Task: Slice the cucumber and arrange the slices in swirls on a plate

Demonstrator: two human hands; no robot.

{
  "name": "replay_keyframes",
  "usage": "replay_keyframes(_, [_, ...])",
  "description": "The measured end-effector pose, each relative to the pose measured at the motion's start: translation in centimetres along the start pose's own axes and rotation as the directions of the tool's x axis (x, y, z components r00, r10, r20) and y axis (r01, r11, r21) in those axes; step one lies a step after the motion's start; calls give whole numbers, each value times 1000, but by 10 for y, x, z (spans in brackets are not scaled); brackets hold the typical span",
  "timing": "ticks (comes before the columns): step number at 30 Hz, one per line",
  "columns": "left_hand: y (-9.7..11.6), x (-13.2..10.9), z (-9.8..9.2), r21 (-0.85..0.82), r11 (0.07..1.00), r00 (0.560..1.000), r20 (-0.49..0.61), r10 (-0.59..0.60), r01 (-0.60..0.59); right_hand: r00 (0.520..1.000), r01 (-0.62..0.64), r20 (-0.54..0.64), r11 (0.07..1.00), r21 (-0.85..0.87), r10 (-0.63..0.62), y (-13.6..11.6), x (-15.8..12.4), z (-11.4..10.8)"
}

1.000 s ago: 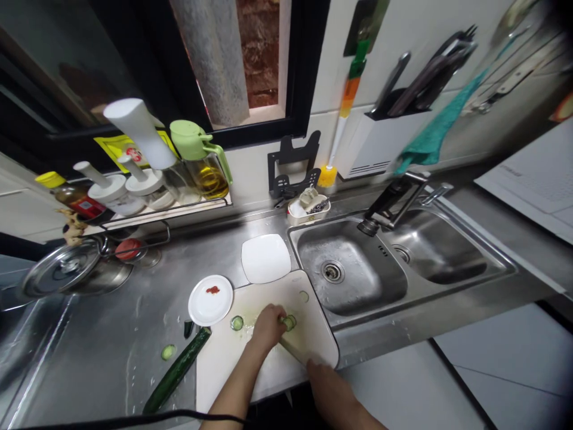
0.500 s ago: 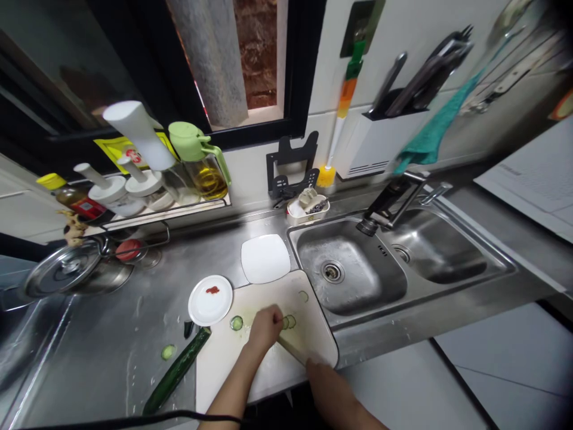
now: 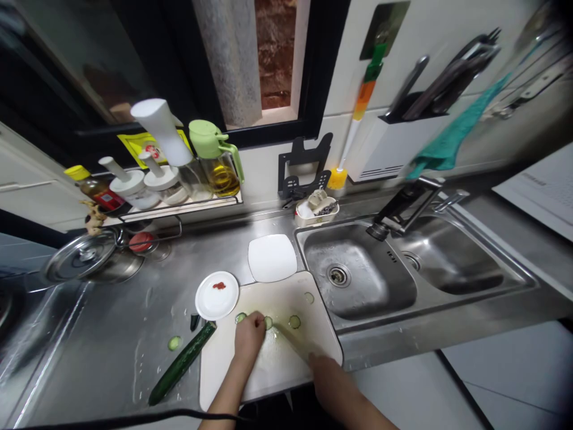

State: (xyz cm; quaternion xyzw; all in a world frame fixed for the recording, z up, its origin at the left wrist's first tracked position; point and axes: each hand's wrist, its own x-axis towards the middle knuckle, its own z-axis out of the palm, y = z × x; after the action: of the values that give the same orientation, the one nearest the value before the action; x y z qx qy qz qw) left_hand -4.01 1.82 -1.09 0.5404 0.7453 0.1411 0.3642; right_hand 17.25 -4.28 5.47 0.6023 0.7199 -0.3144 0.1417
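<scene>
Steel kitchen counter (image 3: 111,340) with a white cutting board (image 3: 273,373). The left hand (image 3: 248,335) has slid left since a moment ago, leaving one cucumber slice (image 3: 294,321) lying free. Its fingers curl down on the board; whether they grip anything is unclear. The right hand (image 3: 326,369) stays wrapped around the knife (image 3: 293,341).

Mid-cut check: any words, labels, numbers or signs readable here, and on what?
No text is legible.
Yellow sticker with red mark behind the white dispensers: blurred.
Red label on yellow-capped brown sauce bottle: too small.
Faint print on white panel at far right: blurred.
</scene>
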Motion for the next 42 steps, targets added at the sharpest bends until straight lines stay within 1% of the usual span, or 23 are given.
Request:
replay_keyframes(2, [1, -1, 0, 10, 1000, 1000, -15, -4, 4, 999, -4, 38, 1000, -25, 5, -10, 3, -9])
replay_keyframes(4, [2, -2, 0, 17, 1000, 1000, -27, -1, 2, 999, -2, 39, 1000, -18, 3, -20, 6, -16])
replay_keyframes(7, [4, -2, -2, 27, 1000, 999, -33, -4, 5, 997, -13, 72, 1000, -6, 13, -29, 10, -23])
replay_keyframes(9, [5, -2, -3, 30, 999, 1000, -25, -11, 11, 996, -19, 82, 1000, -13, 20, -32, 12, -24])
replay_keyframes(13, [6, -1, -4, 38, 999, 1000, -20, -22, 23, 998, -9, 62, 999, -37, 12, -32, 14, -21])
replay_keyframes(16, [4, 0, -3, 30, 999, 999, -13, -31, 32, 997, -3, 76, 999, -47, 6, -31, 14, -20])
replay_keyframes(21, [2, 2, -1, 35, 998, 999, -8, -44, 44, 998, 18, 65, 999, -40, -15, -32, 17, -17])
replay_keyframes(24, [2, 3, -1, 61, 997, 999, -8, -40, 40, 996, 0, 94, 999, -53, 5, -34, 18, -16])
replay_keyframes(29, [2, 3, -1, 64, 997, 999, 0, -33, 33, 996, -5, 88, 1000, -9, 5, -37, 17, -17])
replay_keyframes(33, [4, 1, -1, 45, 998, 999, -7, -41, 41, 993, -19, 114, 1000, -21, 21, -29, 11, -10])
replay_keyframes(35, [4, -1, -1, 24, 999, 999, -19, -38, 38, 991, -19, 130, 999, -37, 24, -19, 6, -2])
replay_keyframes(37, [2, -3, -4, 4, 1000, 999, -39, -30, 30, 993, -19, 118, 1000, -22, 22, -8, 2, 7])
replay_keyframes(40, [-7, -6, -13, -24, 999, 996, -84, -39, 37, 991, -35, 130, 999, 10, 33, 4, -2, 16])
replay_keyframes(42, [-17, -6, -22, -50, 996, 989, -126, -80, 74, 985, -46, 164, 999, 3, 45, 7, -3, 17])
